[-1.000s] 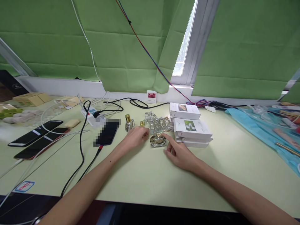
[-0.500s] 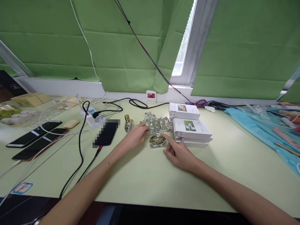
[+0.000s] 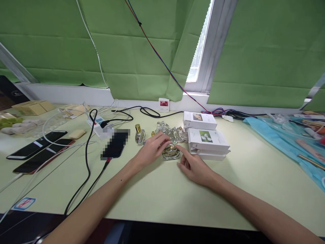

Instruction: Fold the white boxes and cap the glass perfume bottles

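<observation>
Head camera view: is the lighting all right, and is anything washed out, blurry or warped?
In the head view, light is mostly soft and even; the window gap is washed out, a faint shadow lies beside the white boxes, the clustered glass bottles blend together, wide-angle stretching shows towards the edges, and coarse pixel blocks cover part of the phone.

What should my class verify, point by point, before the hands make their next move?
1. Near bottle on the table, between the hands: ok.
2. Right hand touching that bottle's top: cannot tell; the index fingertip is right at it.
3. Left hand gripping anything: cannot tell; its fingers hide what is beneath.
4. Left hand clear of the phone: ok, with a visible gap.
5. White boxes squared up: not ok, edges out of line.
</observation>
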Available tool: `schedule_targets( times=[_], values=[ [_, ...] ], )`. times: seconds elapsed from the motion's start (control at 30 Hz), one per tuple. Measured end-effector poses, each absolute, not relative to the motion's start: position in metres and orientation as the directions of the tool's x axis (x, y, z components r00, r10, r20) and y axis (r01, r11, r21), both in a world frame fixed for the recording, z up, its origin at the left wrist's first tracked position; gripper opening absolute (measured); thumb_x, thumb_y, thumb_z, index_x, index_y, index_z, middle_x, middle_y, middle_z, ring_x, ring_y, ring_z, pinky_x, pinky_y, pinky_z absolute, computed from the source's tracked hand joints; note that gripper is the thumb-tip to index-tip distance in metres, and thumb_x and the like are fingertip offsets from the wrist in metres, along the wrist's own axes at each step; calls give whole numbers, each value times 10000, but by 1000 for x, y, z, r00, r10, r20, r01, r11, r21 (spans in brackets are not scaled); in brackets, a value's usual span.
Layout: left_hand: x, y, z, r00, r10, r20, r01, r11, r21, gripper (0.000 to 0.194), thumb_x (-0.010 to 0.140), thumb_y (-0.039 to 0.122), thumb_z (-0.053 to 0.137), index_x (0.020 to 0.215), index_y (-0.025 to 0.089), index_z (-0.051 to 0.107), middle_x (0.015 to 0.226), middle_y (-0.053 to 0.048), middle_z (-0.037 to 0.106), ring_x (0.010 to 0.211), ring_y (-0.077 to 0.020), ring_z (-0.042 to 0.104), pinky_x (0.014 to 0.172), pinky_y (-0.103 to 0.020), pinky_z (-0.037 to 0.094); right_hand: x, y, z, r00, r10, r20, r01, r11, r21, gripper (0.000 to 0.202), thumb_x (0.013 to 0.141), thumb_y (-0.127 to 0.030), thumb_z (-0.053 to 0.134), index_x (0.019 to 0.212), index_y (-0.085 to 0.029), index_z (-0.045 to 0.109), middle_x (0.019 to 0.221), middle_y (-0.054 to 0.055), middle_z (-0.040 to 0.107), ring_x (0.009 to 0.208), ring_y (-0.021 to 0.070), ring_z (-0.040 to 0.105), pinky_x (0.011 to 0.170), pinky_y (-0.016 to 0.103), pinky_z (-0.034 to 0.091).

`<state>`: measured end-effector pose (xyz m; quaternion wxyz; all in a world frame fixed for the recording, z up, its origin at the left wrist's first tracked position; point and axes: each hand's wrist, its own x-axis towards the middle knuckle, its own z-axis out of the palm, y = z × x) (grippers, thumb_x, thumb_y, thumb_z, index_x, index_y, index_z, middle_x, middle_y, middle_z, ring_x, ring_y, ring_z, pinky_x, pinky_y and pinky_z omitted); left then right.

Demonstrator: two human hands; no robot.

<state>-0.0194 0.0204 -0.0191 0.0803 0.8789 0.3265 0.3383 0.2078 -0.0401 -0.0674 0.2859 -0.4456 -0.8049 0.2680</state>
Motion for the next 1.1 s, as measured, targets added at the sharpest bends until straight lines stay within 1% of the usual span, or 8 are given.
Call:
schedule_targets(
  times=[0.17, 0.33, 0.5, 0.77, 0.93, 1.1],
  values=[
    [-15, 17, -24, 553, 586, 592, 490, -804, 338, 167, 1055, 269, 460, 1000, 195, 599, 959, -57, 672, 794, -148, 612, 726, -269, 478, 207, -40, -68, -443, 869, 221, 559, 460, -690, 686, 964, -181, 527, 1598, -241, 273, 823, -13, 657, 642, 137, 554, 665, 266, 451],
    [-13, 18, -30, 552, 490, 675, 423, -862, 280, 101, 1043, 214, 489, 1020, 194, 586, 936, -44, 658, 780, -132, 595, 693, -246, 475, 207, -41, -66, -444, 870, 216, 558, 457, -693, 693, 963, -174, 529, 1602, -245, 268, 816, -19, 642, 643, 135, 546, 659, 264, 444],
    [-10, 19, -33, 507, 400, 764, 375, -900, 223, 46, 1015, 165, 543, 1014, 193, 579, 886, -29, 649, 744, -118, 589, 636, -225, 461, 207, -40, -66, -443, 872, 210, 553, 450, -701, 694, 967, -179, 529, 1604, -250, 262, 834, -18, 641, 649, 134, 540, 670, 269, 446],
    [-9, 19, -38, 524, 438, 730, 385, -887, 256, 33, 1007, 190, 573, 981, 194, 593, 896, -18, 668, 722, -104, 589, 662, -223, 476, 207, -40, -66, -445, 871, 206, 551, 448, -704, 682, 959, -166, 532, 1589, -248, 284, 815, -22, 634, 636, 132, 531, 662, 269, 435],
    [-7, 16, -39, 480, 434, 762, 404, -881, 248, 15, 995, 180, 593, 997, 185, 607, 874, -13, 692, 687, -95, 602, 606, -206, 458, 207, -40, -66, -445, 871, 210, 550, 451, -703, 687, 958, -163, 532, 1590, -253, 278, 800, -26, 630, 643, 135, 538, 667, 269, 437],
    [-2, 14, -40, 420, 419, 805, 390, -884, 257, 52, 988, 162, 598, 942, 183, 612, 835, -6, 690, 709, -100, 622, 606, -205, 465, 207, -39, -67, -451, 864, 223, 550, 466, -693, 691, 960, -162, 531, 1593, -253, 271, 802, -27, 631, 644, 134, 541, 665, 268, 437]
  ],
)
